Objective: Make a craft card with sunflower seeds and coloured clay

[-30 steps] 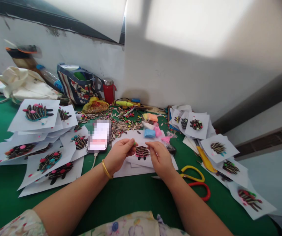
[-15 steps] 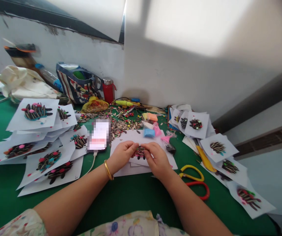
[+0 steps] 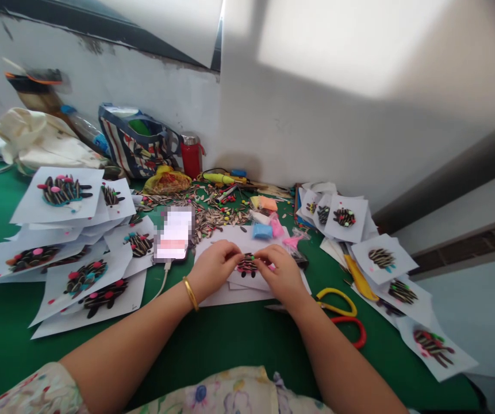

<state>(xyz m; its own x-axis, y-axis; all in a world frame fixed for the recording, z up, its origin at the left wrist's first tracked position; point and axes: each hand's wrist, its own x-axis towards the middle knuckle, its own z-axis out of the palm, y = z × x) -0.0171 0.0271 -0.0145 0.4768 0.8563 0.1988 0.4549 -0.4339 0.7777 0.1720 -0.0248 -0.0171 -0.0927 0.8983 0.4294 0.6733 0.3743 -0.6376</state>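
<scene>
A small hedgehog figure made of striped sunflower seeds (image 3: 247, 265) lies on white paper (image 3: 221, 296) in front of me, with pink along its lower edge and two dark seeds as feet. My left hand (image 3: 216, 269) is closed at the figure's left side, thumb and fingertips together; what they hold is hidden. On the opposite side my right hand (image 3: 282, 275) has its fingertips pinched over the figure's upper right. A tiny green bit shows at those fingertips, but whether it is gripped I cannot tell.
Sheets with finished seed hedgehogs pile up at left (image 3: 75, 213) and right (image 3: 380, 259). A phone (image 3: 173, 233) lies by my left hand. Scissors (image 3: 337, 302) lie beside my right forearm. Behind are loose seeds (image 3: 217, 215), coloured clay packets (image 3: 262, 231) and a red flask (image 3: 191, 156).
My fingertips were almost touching above the figure; now they have parted to its two sides, leaving more of the seeds in view. The green bit now shows by the right fingertips.
</scene>
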